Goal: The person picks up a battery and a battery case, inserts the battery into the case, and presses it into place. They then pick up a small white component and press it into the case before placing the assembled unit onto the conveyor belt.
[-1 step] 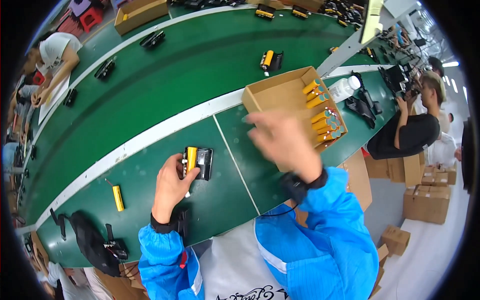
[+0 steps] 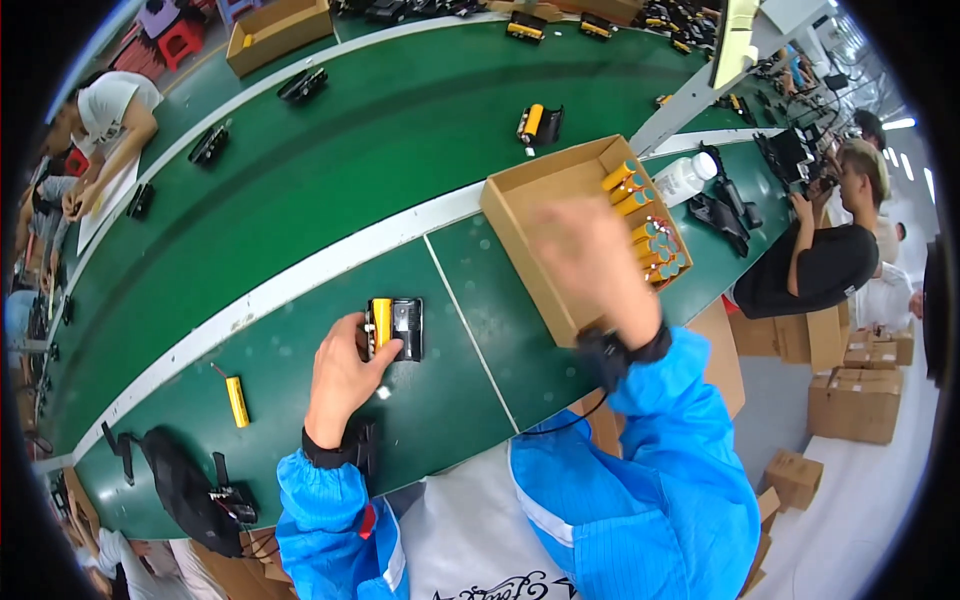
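Observation:
My left hand (image 2: 345, 370) is closed on the near left side of an opened black casing (image 2: 408, 330). A yellow cylindrical battery (image 2: 383, 322) lies in its left half, and my thumb presses at the battery's lower end. A small white connector (image 2: 384, 392) rests on the green bench just below. My right hand (image 2: 592, 255) hovers over the cardboard box (image 2: 528, 262), its fingers smeared by motion, so whether they hold anything is hidden. Several yellow batteries (image 2: 640, 205) with red wires stand along the right side of that box.
A loose yellow battery (image 2: 236, 401) and a black bag (image 2: 180, 480) lie at left. Beyond a white rail (image 2: 300, 275) runs a green conveyor (image 2: 370, 150) carrying several casings (image 2: 540, 124). A white bottle (image 2: 686, 178) and a metal post (image 2: 690, 100) stand beside the box. Co-workers sit either side.
My right hand has moved rightward, from the box's near left edge to over its inside. The left hand keeps its hold on the casing; the white connector below it shows more fully.

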`<state>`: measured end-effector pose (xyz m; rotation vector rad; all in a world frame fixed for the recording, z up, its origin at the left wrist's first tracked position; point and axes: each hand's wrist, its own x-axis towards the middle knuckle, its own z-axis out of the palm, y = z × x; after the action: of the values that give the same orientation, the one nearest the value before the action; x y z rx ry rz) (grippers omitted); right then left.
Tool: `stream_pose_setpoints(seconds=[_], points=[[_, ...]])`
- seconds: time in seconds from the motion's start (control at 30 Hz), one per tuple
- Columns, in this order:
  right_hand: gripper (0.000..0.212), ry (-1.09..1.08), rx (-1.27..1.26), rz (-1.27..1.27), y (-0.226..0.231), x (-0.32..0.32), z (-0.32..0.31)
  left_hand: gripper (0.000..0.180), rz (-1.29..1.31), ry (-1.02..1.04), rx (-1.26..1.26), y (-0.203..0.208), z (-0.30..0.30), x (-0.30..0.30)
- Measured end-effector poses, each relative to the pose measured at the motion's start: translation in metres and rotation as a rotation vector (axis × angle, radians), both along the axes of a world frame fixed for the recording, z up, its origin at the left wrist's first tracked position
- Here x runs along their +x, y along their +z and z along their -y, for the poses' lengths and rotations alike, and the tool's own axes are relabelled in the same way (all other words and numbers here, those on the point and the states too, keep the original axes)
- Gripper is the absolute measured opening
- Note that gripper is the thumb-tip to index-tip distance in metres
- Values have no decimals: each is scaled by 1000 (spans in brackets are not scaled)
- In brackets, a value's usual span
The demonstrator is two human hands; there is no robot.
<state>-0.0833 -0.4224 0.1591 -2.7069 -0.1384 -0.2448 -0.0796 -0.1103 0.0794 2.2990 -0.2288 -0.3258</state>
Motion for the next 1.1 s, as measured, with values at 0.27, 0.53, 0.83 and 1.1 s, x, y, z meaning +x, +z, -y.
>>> stream_pose_setpoints(seconds=[0.27, 0.53, 0.83, 1.1], points=[[24, -77, -310, 96, -27, 25, 162, 36, -118, -177, 34, 8, 27, 87], [16, -348, 587, 11, -26, 28, 179, 47, -60, -157, 64, -10, 45, 249], [22, 202, 1675, 420, 33, -68, 83, 50, 608, 408, 443, -54, 39, 392], [7, -144, 1693, -78, 3, -86, -11, 46, 379, 79, 244, -34, 1, 385]])
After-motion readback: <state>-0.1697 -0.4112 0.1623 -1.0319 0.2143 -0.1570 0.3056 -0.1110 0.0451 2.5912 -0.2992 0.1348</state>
